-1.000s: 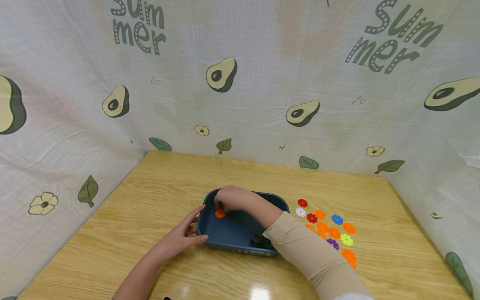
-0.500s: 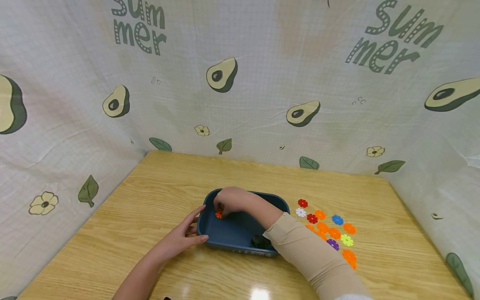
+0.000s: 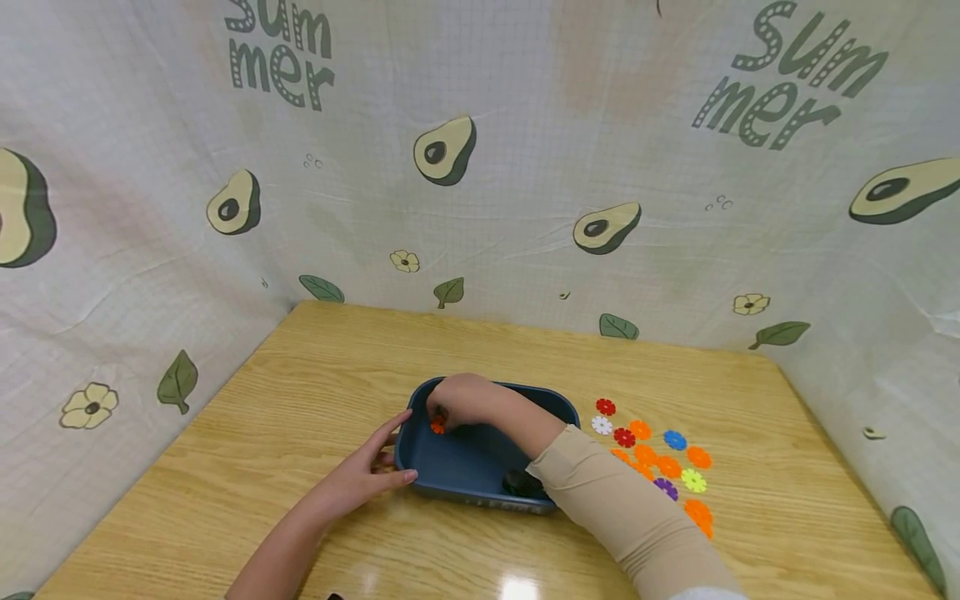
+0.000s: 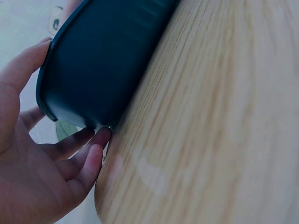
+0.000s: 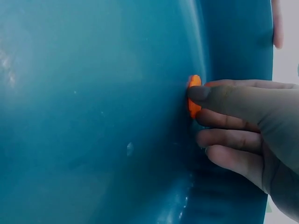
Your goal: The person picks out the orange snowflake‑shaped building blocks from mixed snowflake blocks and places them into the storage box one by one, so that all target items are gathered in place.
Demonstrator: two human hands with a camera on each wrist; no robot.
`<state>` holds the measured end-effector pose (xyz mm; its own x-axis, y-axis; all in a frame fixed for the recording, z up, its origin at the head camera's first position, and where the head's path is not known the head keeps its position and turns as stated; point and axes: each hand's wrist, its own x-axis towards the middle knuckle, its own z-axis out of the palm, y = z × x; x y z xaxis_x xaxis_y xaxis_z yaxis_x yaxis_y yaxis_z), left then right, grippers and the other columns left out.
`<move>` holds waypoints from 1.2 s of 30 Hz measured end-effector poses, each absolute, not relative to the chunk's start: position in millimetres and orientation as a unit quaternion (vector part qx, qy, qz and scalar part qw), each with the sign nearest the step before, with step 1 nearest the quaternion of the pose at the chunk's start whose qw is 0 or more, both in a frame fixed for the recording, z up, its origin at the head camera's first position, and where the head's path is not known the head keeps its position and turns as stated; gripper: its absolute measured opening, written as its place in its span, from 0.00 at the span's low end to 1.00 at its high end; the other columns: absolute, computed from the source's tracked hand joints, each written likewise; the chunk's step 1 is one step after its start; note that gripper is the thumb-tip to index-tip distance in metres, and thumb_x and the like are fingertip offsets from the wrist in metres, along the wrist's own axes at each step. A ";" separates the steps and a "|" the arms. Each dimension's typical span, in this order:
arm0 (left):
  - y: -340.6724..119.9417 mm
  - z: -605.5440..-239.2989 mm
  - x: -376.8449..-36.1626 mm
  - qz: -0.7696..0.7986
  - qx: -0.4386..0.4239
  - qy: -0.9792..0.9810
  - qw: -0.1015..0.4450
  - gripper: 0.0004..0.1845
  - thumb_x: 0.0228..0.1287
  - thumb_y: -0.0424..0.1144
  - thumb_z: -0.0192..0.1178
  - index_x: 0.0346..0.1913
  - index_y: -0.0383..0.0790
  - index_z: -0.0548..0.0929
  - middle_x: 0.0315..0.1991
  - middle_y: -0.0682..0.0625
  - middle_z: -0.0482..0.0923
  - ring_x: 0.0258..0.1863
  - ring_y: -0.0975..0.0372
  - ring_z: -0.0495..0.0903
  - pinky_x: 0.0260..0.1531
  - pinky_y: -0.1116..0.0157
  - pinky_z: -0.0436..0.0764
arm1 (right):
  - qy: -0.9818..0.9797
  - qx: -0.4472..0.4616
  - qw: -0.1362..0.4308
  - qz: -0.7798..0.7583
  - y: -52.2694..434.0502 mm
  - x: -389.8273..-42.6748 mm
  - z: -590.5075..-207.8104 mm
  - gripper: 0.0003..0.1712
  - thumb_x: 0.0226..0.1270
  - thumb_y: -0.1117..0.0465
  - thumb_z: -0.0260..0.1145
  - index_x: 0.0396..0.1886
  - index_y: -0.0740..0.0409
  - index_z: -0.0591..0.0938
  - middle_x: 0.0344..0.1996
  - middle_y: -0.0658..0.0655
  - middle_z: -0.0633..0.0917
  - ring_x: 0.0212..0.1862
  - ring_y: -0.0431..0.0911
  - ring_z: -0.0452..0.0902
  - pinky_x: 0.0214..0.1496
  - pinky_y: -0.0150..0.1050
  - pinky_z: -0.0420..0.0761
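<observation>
Right hand holds an orange piece inside the blue tub while the left hand steadies the tub's left end.

The right hand (image 3: 461, 398) reaches into the blue tub (image 3: 480, 462), its fingertips (image 5: 201, 93) pinching an orange flower-shaped piece (image 3: 438, 426) at the tub's far-left inner corner, low by the floor. The left hand (image 3: 365, 473) lies with relaxed, nearly straight fingers against the tub's left outer wall, gripping nothing. A dark round object (image 3: 517, 482) sits in the tub's near-right corner. To the right, on the wooden table (image 3: 300, 392), lies a cluster of coloured flower pieces (image 3: 660, 458), apart from the tub. An avocado-print cloth (image 3: 480, 167) hangs behind.
</observation>
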<state>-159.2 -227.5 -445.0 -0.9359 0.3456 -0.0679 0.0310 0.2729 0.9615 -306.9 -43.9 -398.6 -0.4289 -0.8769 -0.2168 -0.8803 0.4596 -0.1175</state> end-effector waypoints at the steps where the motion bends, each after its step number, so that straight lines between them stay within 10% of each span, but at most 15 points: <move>1: -226.9 -445.1 -159.3 0.591 0.120 0.786 0.134 0.45 0.68 0.41 0.62 0.79 0.49 0.46 0.71 0.29 0.49 0.61 0.42 0.70 0.50 0.54 0.75 | 0.844 -0.520 0.130 -0.001 -43.0 -307.3 -398.1 0.08 0.60 0.60 0.74 0.40 0.47 0.88 0.30 0.42 0.82 0.31 0.36 0.74 0.38 0.31 0.75; 15: -220.7 -442.1 -161.4 0.598 0.126 0.779 0.140 0.45 0.69 0.40 0.62 0.79 0.47 0.44 0.71 0.27 0.48 0.60 0.42 0.71 0.47 0.56 0.77 | 0.792 -0.513 0.271 -0.191 -20.0 -312.7 -380.3 0.14 0.59 0.68 0.73 0.46 0.58 0.86 0.36 0.52 0.85 0.36 0.37 0.79 0.39 0.31 0.78; 36: -226.2 -447.5 -158.6 0.584 0.135 0.794 0.102 0.45 0.66 0.39 0.64 0.78 0.45 0.48 0.71 0.30 0.51 0.59 0.43 0.73 0.47 0.66 0.76 | 0.815 -0.504 0.226 -0.172 42.7 -285.0 -341.8 0.20 0.59 0.67 0.73 0.53 0.58 0.84 0.49 0.55 0.84 0.45 0.49 0.79 0.42 0.32 0.77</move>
<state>-158.6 -226.2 -447.5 -0.9425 0.3341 -0.0050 0.0947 0.2815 0.9549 -285.0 42.7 -341.8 -0.3886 -0.9004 -0.1957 -0.7445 0.4320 -0.5090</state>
